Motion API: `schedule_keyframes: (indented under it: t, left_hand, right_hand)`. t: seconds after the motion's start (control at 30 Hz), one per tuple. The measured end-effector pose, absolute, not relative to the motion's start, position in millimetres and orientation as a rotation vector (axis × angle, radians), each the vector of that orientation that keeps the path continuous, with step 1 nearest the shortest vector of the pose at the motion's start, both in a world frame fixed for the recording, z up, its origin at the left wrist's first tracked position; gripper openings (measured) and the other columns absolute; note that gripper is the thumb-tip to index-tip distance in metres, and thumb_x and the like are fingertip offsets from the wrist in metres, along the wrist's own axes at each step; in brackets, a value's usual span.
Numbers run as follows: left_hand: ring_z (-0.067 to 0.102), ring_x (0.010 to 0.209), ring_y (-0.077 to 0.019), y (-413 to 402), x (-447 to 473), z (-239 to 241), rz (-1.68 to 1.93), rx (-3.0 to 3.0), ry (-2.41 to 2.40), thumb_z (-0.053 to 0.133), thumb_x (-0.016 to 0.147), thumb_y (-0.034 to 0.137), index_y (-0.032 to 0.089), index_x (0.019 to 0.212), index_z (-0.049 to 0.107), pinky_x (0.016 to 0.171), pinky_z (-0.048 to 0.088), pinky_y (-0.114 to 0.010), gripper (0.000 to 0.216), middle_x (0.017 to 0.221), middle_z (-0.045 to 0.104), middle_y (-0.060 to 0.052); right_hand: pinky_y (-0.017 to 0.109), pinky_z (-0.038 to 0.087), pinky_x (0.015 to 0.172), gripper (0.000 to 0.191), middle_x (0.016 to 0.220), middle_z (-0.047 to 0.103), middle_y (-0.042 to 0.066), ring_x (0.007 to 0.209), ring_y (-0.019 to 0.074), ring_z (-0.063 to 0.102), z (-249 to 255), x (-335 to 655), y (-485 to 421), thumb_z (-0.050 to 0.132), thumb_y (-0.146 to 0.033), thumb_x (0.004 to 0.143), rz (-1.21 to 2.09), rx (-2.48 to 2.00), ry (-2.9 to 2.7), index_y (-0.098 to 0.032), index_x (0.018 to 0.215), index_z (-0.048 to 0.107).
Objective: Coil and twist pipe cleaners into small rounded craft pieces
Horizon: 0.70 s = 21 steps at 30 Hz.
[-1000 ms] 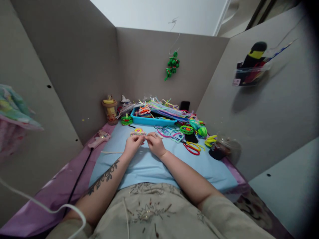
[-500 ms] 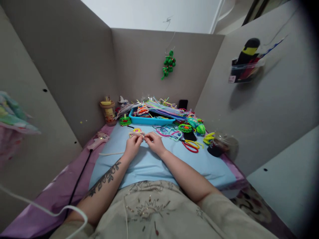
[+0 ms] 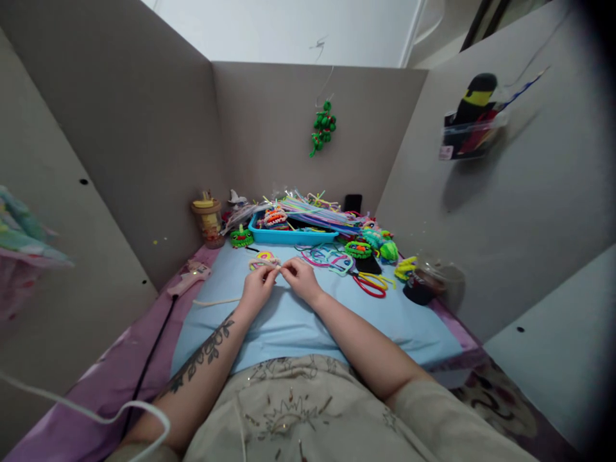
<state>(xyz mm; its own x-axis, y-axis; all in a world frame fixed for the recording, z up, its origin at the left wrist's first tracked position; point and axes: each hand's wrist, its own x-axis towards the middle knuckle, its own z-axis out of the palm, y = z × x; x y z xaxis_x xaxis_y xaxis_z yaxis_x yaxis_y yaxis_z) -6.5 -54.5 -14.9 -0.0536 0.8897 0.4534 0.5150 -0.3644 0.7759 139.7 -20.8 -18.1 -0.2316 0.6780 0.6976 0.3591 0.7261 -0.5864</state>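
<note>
My left hand (image 3: 258,287) and my right hand (image 3: 301,281) meet over the middle of the table, fingertips pinched close together. Between them is a small pipe-cleaner craft piece (image 3: 263,258) in cream, pink and yellow; the fingers cover part of it. A cream pipe cleaner (image 3: 216,301) sticks out to the left from behind my left hand. Just beyond the right hand lie loose pipe cleaners (image 3: 334,260) in teal and pink. Scissors (image 3: 370,285) with red handles rest to the right.
Behind my hands stands a blue tray (image 3: 293,237) heaped with pipe cleaners (image 3: 317,212). Green craft pieces (image 3: 241,238) sit around it. At left are a lidded cup (image 3: 210,221) and a pink glue gun (image 3: 190,280); a dark-based plastic cup (image 3: 423,282) lies at right. Panels enclose three sides.
The view has shifted slightly. Both hands stay pinched together on the craft piece, with only small finger movement.
</note>
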Motion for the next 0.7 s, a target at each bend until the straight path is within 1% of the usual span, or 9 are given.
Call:
schedule_keyframes:
  t: [0.1,0.2,0.3,0.43,0.57,0.7]
  left_hand:
    - [0.057,0.054,-0.0145,-55.9,-6.5,-12.5,1.393,1.776,1.459,0.054,0.078,0.03,0.017,0.073,0.064,0.056,0.043,-0.025,0.018,0.057,0.062,0.0]
    - [0.056,0.051,-0.014,-57.1,-7.0,-9.5,1.392,1.655,1.39,0.056,0.075,0.032,0.016,0.07,0.065,0.053,0.042,-0.024,0.018,0.051,0.059,0.001]
    - [0.054,0.048,-0.0131,-58.3,-6.2,-6.8,1.396,1.529,1.32,0.06,0.072,0.037,0.015,0.066,0.064,0.05,0.041,-0.023,0.023,0.049,0.057,0.001]
    - [0.052,0.045,-0.0115,-59.5,-3.7,-4.7,1.454,1.348,1.283,0.06,0.072,0.047,0.014,0.059,0.061,0.046,0.04,-0.021,0.036,0.047,0.055,0.001]
    - [0.049,0.042,-0.0101,-59.5,-2.9,-4.3,1.457,1.277,1.296,0.06,0.071,0.05,0.013,0.056,0.061,0.043,0.037,-0.02,0.04,0.044,0.053,0.001]
    - [0.049,0.043,-0.0098,-58.9,-4.4,-4.9,1.479,1.295,1.323,0.062,0.071,0.047,0.013,0.056,0.062,0.044,0.037,-0.02,0.038,0.044,0.053,0.001]
  right_hand:
    - [0.024,0.04,0.063,0.012,0.07,0.055,0.001,0.068,0.0135,0.052,-19.9,140.5,-19.5,0.055,-0.021,0.083,0.29,-0.807,-1.874,-0.018,0.072,0.057]
    - [0.025,0.04,0.064,0.012,0.071,0.056,0.002,0.07,0.0144,0.052,-19.1,140.4,-20.6,0.052,-0.021,0.086,0.13,-0.799,-1.933,-0.018,0.075,0.056]
    - [0.026,0.038,0.065,0.015,0.075,0.058,0.004,0.072,0.0158,0.052,-16.6,139.3,-23.8,0.048,-0.021,0.088,-0.142,-0.802,-2.027,-0.017,0.077,0.057]
    - [0.029,0.034,0.063,0.02,0.077,0.061,0.005,0.072,0.017,0.051,-13.7,137.2,-28.5,0.045,-0.02,0.089,-0.473,-0.805,-2.066,-0.018,0.073,0.057]
    - [0.029,0.032,0.061,0.022,0.076,0.062,0.005,0.069,0.0163,0.05,-13.9,136.6,-30.5,0.045,-0.02,0.09,-0.559,-0.767,-2.058,-0.019,0.071,0.057]
    - [0.029,0.036,0.063,0.021,0.079,0.062,0.006,0.072,0.0168,0.052,-15.1,136.8,-30.4,0.044,-0.02,0.09,-0.484,-0.746,-2.064,-0.019,0.073,0.057]
